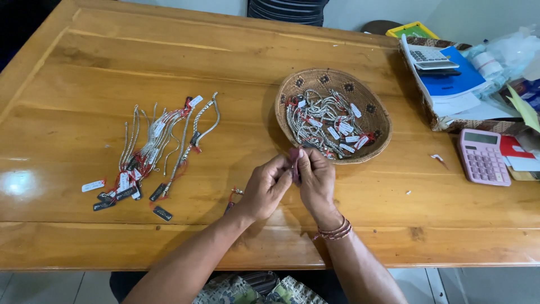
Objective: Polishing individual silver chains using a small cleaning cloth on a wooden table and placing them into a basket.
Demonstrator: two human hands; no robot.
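head view, looking down over a varnished wooden table [360, 214]. nearest the edge: two bare forearms come up from below, over a patterned cloth on the lap. right wrist wears a stack of reddish-brown bracelets [335, 230].

the left hand [265, 188] and right hand [316, 180] meet over the table, just in front of the basket. both are pinched together on a small dark red cloth [294, 160], which stands up between the fingertips; left thumb and fingers closed on one side of it, right fingers closed on the other. whether a chain lies inside the cloth, cannot tell. a red-threaded tag and short dark piece [232, 198] lie on the table just left of the left hand, partly hidden by it.

left of the hands, well apart: a loose bunch of silver chains [160, 141] laid out lengthwise on the wood, each with red thread, white paper tags and small black labels at the near end.

just beyond the hands: a round woven basket [374, 115], shallow, holding a tangled heap of tagged silver chains [323, 124] with the same red thread and white tags.

right side: a pink calculator [482, 157] flat on the table, a scrap of paper near it. further back right, a patterned box tray [450, 121] with a blue booklet and a grey calculator [430, 57] stacked in it, clear plastic bags beside.

far edge: a yellow-green tray [416, 28] and a striped dark object.
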